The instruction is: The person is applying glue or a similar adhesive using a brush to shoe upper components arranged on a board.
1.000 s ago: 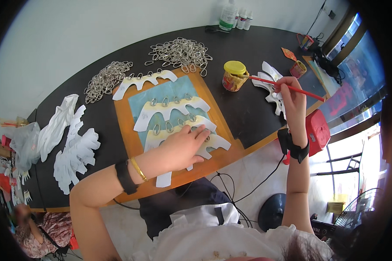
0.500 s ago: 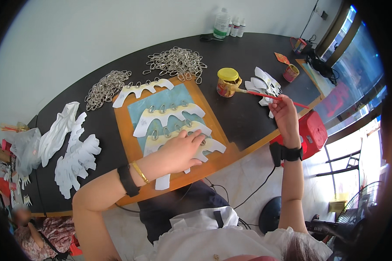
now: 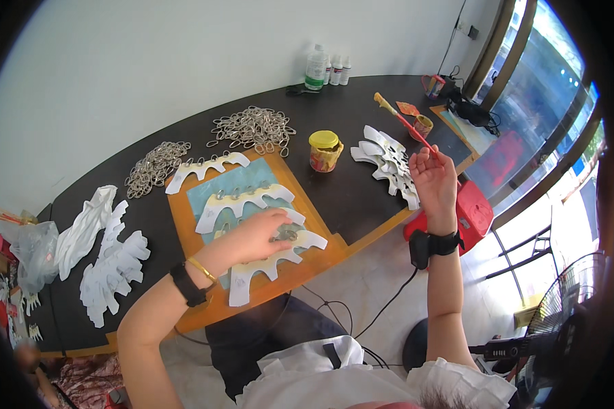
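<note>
My right hand is closed around a red-handled brush, raised over the table's right side with its yellowish, glue-smeared tip pointing up and left. My left hand is over the nearest white scalloped pieces, with several oval metal rings showing between its curled thumb and fingers. Part of the pieces lies hidden under that hand. Behind it, a white scalloped piece with a yellowish upper edge carries rings along that edge. Another ringed piece rests at the board's far edge. Underneath is a teal sheet on an orange-brown board.
Two heaps of metal rings, a left heap and a right heap, lie behind the board. A yellow-topped glue jar stands right of them, beside stacked white pieces. More white pieces and a plastic bag lie left.
The brush has swung up from beside the jar, its tip now higher and farther back. My left hand's fingers have curled in around rings. The whole view has shifted.
</note>
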Motion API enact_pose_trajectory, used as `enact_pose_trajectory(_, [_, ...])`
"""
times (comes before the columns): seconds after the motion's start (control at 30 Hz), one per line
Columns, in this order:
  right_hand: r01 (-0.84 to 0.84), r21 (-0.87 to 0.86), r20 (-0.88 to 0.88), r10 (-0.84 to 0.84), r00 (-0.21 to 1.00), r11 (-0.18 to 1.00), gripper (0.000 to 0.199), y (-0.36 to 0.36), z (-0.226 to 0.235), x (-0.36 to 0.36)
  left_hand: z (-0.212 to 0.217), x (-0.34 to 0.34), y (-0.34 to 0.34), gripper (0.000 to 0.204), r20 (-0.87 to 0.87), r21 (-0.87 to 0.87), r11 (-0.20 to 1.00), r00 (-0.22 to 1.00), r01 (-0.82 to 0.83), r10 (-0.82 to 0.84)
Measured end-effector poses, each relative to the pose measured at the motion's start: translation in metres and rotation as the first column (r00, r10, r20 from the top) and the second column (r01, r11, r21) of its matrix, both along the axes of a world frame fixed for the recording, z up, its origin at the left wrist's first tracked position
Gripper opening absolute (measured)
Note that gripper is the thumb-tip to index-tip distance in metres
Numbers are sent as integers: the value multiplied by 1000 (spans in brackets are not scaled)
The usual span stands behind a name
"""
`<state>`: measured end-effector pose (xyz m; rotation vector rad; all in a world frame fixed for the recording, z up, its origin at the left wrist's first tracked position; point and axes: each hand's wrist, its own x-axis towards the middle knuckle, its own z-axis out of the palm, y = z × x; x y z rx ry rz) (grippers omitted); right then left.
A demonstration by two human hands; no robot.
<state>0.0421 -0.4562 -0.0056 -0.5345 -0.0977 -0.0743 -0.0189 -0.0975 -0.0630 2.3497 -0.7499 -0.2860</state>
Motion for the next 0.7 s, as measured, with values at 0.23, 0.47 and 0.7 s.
enact_pose_trajectory(0.23, [188, -220, 335, -107, 936, 957, 17, 26, 22, -47, 46, -57, 9, 36, 153, -19, 997, 985, -71, 73])
enact_pose_trajectory(0.47, [373, -566, 484, -70, 872, 735, 22, 36, 17, -85, 53, -133, 41, 29, 122, -92, 989, 984, -118, 129])
enact_pose_trajectory(0.7, [489, -783, 570, 130, 811, 384, 18, 108, -35, -130, -31, -170, 46, 30, 352, -265, 743, 656, -614, 668])
